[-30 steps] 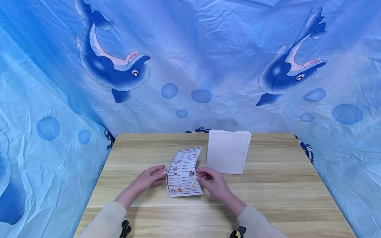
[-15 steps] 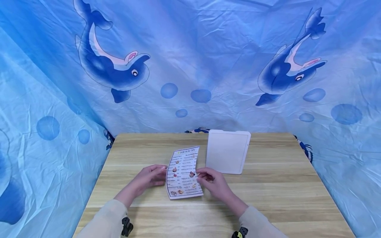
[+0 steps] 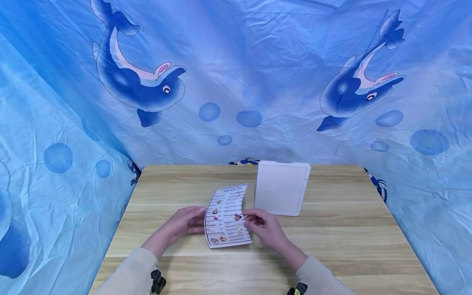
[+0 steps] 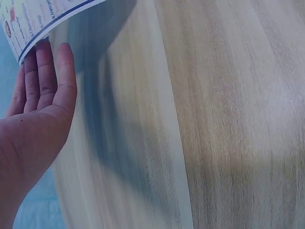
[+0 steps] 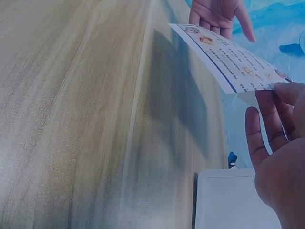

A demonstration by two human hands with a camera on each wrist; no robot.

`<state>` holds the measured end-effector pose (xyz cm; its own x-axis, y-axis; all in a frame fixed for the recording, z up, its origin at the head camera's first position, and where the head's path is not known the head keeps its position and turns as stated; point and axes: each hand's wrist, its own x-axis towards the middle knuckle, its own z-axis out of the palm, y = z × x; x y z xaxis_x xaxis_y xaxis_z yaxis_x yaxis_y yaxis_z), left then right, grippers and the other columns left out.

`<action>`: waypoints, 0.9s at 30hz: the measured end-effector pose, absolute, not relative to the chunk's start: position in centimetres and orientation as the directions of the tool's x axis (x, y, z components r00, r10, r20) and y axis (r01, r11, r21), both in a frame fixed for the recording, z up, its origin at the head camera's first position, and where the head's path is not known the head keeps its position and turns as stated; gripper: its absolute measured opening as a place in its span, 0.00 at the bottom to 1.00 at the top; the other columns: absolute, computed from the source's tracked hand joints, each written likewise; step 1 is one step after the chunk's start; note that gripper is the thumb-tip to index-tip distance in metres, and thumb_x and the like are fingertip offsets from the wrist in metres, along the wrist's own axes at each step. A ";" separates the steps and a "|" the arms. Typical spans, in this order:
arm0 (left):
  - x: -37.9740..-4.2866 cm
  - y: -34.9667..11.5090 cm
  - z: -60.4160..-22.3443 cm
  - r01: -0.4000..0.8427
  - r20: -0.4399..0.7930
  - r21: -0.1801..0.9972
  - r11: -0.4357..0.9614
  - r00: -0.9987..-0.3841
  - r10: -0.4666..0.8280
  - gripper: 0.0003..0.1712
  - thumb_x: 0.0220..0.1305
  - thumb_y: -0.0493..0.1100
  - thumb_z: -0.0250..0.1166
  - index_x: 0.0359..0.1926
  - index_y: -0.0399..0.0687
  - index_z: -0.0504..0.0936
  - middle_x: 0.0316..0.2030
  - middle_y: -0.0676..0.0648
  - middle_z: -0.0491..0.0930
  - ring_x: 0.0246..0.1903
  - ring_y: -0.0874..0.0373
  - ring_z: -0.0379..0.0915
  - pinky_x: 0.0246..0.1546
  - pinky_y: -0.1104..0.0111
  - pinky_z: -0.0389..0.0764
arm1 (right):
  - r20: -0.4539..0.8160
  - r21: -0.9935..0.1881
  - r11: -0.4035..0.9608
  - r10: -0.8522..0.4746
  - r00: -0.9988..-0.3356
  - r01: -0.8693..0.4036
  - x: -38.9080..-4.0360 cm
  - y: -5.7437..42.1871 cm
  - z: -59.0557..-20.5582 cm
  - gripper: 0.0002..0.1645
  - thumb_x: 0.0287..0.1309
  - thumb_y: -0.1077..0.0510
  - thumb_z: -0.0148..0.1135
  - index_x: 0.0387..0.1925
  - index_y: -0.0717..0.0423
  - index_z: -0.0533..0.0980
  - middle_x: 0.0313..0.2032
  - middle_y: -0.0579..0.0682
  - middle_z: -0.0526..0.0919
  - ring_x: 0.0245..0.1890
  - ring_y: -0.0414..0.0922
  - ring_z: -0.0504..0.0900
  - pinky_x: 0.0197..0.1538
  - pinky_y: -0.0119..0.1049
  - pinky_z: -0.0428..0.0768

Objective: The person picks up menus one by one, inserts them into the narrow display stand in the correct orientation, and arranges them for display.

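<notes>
A printed menu (image 3: 225, 219) headed "DIM SUM INN" is held up over the table, bowed along its length. My right hand (image 3: 266, 227) pinches its right edge between thumb and fingers, as the right wrist view shows with the same menu (image 5: 224, 59). On the other side, my left hand (image 3: 180, 224) has its fingers behind the left edge. Seen from the left wrist, the fingers (image 4: 46, 71) are fairly straight and reach up under the sheet, and the thumb stands apart from it in the right wrist view.
Behind my right hand, a white rectangular panel (image 3: 282, 188) with a raised border lies toward the back of the wooden table (image 3: 343, 246). A blue curtain (image 3: 287, 53) printed with dolphins hangs behind the table and along both sides.
My left hand has moved in to the menu's left edge, its fingers now behind it. The menu has turned slightly and shifted a little toward me. My right hand keeps its pinch.
</notes>
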<state>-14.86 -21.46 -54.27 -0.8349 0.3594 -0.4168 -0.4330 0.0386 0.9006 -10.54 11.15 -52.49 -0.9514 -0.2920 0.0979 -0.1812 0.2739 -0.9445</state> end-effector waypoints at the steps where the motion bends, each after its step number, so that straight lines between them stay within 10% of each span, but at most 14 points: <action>1: -14.9 -21.5 -54.3 -0.435 -0.416 0.900 0.031 -0.837 0.356 0.32 0.80 0.53 0.62 0.68 0.30 0.74 0.56 0.38 0.84 0.54 0.48 0.85 0.61 0.53 0.86 | 0.096 -0.946 0.271 -0.289 -0.952 -0.178 -10.6 11.2 -52.6 0.16 0.69 0.63 0.71 0.56 0.57 0.85 0.43 0.50 0.88 0.42 0.39 0.85 0.48 0.31 0.87; 27: -15.0 -21.6 -53.0 -0.398 -0.374 0.917 -0.008 -0.868 0.326 0.12 0.77 0.41 0.66 0.54 0.40 0.79 0.45 0.44 0.88 0.45 0.51 0.86 0.53 0.55 0.90 | 0.052 -0.981 0.175 -0.200 -0.978 -0.088 -10.9 12.1 -54.6 0.18 0.67 0.66 0.72 0.57 0.63 0.82 0.43 0.58 0.87 0.41 0.39 0.84 0.45 0.26 0.85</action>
<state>-15.00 -21.62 -53.02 -0.8684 0.3258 -0.3739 -0.3980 -0.0079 0.9174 -10.92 12.11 -54.65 -0.9784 -0.2001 0.0519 -0.0879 0.1754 -0.9806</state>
